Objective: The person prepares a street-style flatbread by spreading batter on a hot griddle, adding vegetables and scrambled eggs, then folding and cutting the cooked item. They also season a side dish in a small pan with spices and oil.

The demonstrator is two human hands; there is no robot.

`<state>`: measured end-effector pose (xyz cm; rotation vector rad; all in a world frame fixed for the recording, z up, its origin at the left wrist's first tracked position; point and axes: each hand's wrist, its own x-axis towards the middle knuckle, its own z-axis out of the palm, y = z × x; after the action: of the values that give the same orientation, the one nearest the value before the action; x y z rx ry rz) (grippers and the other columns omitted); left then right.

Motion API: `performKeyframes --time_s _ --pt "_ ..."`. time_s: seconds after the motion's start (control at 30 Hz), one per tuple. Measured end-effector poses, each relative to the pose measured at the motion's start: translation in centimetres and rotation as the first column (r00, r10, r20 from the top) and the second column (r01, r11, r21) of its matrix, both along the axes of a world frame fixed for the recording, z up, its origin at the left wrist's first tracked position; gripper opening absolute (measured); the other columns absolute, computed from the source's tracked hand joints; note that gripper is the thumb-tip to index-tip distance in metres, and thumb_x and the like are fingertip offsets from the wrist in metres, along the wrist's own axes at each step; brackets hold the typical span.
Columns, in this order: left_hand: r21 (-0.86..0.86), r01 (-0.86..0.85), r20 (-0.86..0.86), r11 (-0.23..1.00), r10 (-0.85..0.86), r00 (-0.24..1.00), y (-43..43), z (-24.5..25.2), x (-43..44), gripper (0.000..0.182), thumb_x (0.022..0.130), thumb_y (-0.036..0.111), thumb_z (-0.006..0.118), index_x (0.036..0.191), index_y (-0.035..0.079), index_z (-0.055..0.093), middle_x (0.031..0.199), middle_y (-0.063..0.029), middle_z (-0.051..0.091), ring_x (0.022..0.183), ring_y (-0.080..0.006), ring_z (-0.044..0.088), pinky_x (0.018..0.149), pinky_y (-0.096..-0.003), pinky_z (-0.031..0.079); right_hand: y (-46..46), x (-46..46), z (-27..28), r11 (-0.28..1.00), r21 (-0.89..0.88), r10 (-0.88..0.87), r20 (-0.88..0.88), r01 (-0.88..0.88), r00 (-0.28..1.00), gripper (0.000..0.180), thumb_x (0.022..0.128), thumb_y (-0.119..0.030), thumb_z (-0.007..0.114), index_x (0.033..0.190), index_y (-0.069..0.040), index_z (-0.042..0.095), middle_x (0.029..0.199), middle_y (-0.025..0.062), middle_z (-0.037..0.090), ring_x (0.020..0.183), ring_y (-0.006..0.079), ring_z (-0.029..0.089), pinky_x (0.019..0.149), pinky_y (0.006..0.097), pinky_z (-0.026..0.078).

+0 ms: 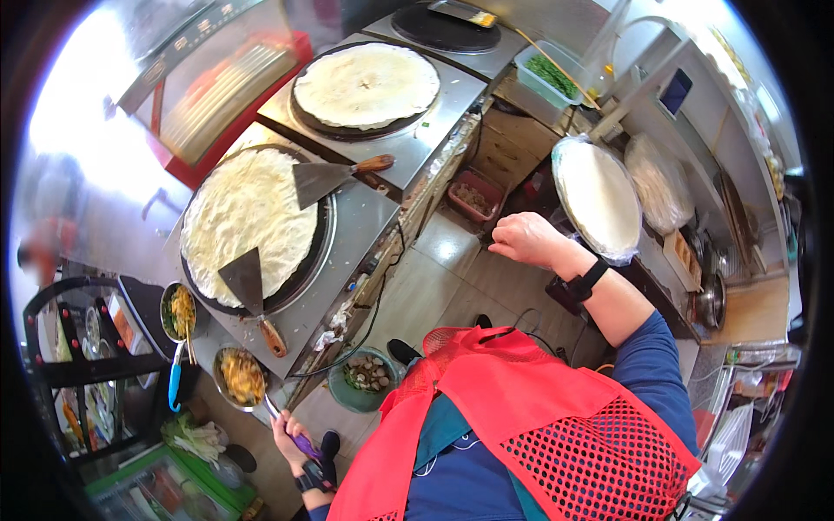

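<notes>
My left hand point(292, 435) grips the purple handle point(305, 447) of a metal ladle or small pan point(241, 379) that holds a yellow-brown, egg-like mixture. Beside it is a second metal bowl with a blue handle point(174, 378), filled with yellow and green food point(179, 311). My right hand point(526, 239) is in the air over the floor with its fingers curled; nothing shows in it. Near that hand lies a stack of pale round dough sheets point(598, 198) on plastic wrap. One pancake point(251, 221) covers the near griddle, with two wooden-handled scrapers point(319, 182) point(244, 280) resting across its edge.
A second pancake point(368, 84) lies on the middle griddle; a tray point(464, 12) rests on the far one. Chopped greens fill a plastic tub point(550, 71). On the floor are a green bucket point(363, 381) of scraps and a reddish basin point(474, 195). A black cable point(384, 280) hangs along the counter.
</notes>
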<state>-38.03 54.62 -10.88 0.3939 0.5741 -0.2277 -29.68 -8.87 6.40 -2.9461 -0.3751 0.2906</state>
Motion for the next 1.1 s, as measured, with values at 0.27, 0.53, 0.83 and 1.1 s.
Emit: performKeyframes --time_s 0.27,0.53,0.83,1.1 --pt "0.548 -0.146 0.124 0.824 0.092 0.988 -9.0 10.7 -5.7 0.030 0.099 0.006 0.047 0.127 0.009 0.041 0.087 0.0012 0.049 0.058 -0.0037 0.040 0.046 -0.0181 0.037 -7.8 -9.7 -2.0 0.976 0.033 -0.214 -0.007 0.214 0.977 0.017 0.087 -0.022 0.063 0.081 -0.007 0.066 0.084 0.0112 0.066 0.084 0.0321 0.065 0.073 0.0426 0.052" --pt "0.482 0.072 0.261 0.873 -0.222 0.940 -27.3 18.8 -8.3 0.048 0.097 0.001 0.044 0.142 0.008 0.031 0.086 -0.0033 0.043 0.054 -0.0044 0.037 0.042 -0.0171 0.032 -21.4 -24.0 -6.2 0.924 0.122 -0.366 -0.001 0.363 0.931 0.008 0.080 -0.017 0.067 0.080 -0.009 0.070 0.077 0.0124 0.068 0.079 0.0322 0.067 0.070 0.0426 0.053" --pt "0.141 0.795 0.151 0.590 -0.806 0.572 -50.6 21.0 -6.7 0.068 0.094 0.000 0.048 0.154 0.019 0.021 0.083 -0.0045 0.042 0.054 -0.0068 0.036 0.043 -0.0184 0.033 -31.5 -39.3 -6.6 0.661 0.256 -0.710 -0.092 0.706 0.698 0.017 0.079 -0.024 0.074 0.076 -0.008 0.069 0.075 0.0114 0.066 0.076 0.0328 0.065 0.067 0.0426 0.051" --pt "0.099 0.968 0.093 -0.229 -0.967 -0.238 -75.6 19.2 -5.1 0.078 0.090 0.000 0.056 0.155 0.023 0.019 0.083 -0.0041 0.047 0.050 -0.0071 0.036 0.042 -0.0202 0.031 -35.8 -53.6 -8.6 0.228 0.276 -0.945 -0.167 0.934 0.280 0.021 0.086 -0.029 0.066 0.089 -0.009 0.071 0.086 0.0133 0.069 0.086 0.0329 0.066 0.075 0.0432 0.052"
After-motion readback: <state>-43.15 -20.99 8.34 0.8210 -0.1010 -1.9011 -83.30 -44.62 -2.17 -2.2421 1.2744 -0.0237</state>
